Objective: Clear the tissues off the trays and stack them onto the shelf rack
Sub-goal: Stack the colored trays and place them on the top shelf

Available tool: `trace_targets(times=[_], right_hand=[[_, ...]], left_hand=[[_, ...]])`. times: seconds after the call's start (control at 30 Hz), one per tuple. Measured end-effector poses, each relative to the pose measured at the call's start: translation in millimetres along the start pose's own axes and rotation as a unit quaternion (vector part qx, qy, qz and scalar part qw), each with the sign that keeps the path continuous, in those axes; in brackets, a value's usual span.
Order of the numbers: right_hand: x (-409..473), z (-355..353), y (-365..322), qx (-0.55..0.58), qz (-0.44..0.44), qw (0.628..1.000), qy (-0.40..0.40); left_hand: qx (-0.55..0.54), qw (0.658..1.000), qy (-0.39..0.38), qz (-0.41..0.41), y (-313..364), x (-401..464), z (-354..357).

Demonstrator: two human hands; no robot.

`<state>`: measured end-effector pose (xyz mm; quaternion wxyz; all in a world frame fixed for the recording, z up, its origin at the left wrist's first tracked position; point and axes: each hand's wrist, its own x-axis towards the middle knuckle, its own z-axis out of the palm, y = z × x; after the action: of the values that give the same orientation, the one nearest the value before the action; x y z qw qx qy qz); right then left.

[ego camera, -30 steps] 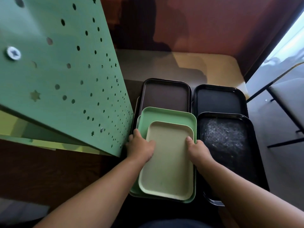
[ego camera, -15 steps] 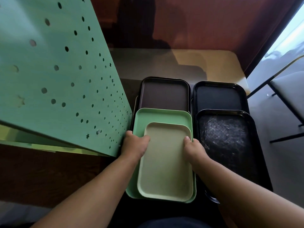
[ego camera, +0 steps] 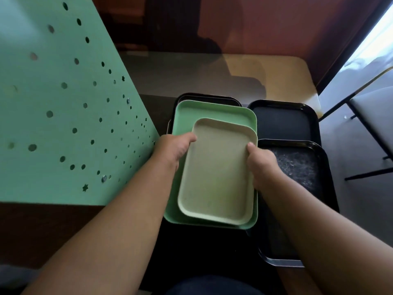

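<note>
The left hand [ego camera: 173, 149] grips the left long edge of a stack of two trays, its thumb lying over the rim of the upper one and its fingers curled under and out of sight. The right hand [ego camera: 261, 165] grips the opposite long edge in the same way, thumb on top near the rim.

The upper tray is a small, pale cream rectangular plastic tray [ego camera: 217, 173] with rounded corners; it sits inside a larger mint-green rectangular plastic tray [ego camera: 212, 112], whose far end and narrow borders show around it. No tissue lies on either. Whether the pair is lifted clear or only resting on what lies below cannot be told from this angle.

Beneath the far end of the green tray, the rim of a dark brown rectangular tray [ego camera: 209, 98] peeks out. To the right lie two black rectangular trays: a far one with a plain dark floor [ego camera: 285, 122], and a near one [ego camera: 297, 167] whose floor looks scuffed or speckled grey, partly covered by the right forearm.

All the trays rest on a beige table top with a rounded corner [ego camera: 276, 75]. At the left stands a mint-green panel pierced with round and star-shaped holes [ego camera: 63, 103], close beside the left hand. A black-framed chair [ego camera: 370, 116] stands at the far right, beside a bright window.
</note>
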<state>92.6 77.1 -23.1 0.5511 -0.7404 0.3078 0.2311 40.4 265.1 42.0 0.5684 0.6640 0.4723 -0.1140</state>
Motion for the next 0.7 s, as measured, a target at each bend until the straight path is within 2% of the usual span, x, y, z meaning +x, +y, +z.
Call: trace_targets(times=[0.2,0.37,0.7], right_hand=[[31,15,-38,-0.053,-0.021,0.998,-0.015],[53,28,-44,-0.063,-0.02,0.998,-0.022],[65,35,-41,-0.109,0.016,0.994,-0.025]], left_hand=[[-0.03,0.999,0.028,0.022,22,32,14],[-0.059,0.997,0.038,0.032,36,58,21],[-0.014,0.999,0.032,0.006,31,81,26]])
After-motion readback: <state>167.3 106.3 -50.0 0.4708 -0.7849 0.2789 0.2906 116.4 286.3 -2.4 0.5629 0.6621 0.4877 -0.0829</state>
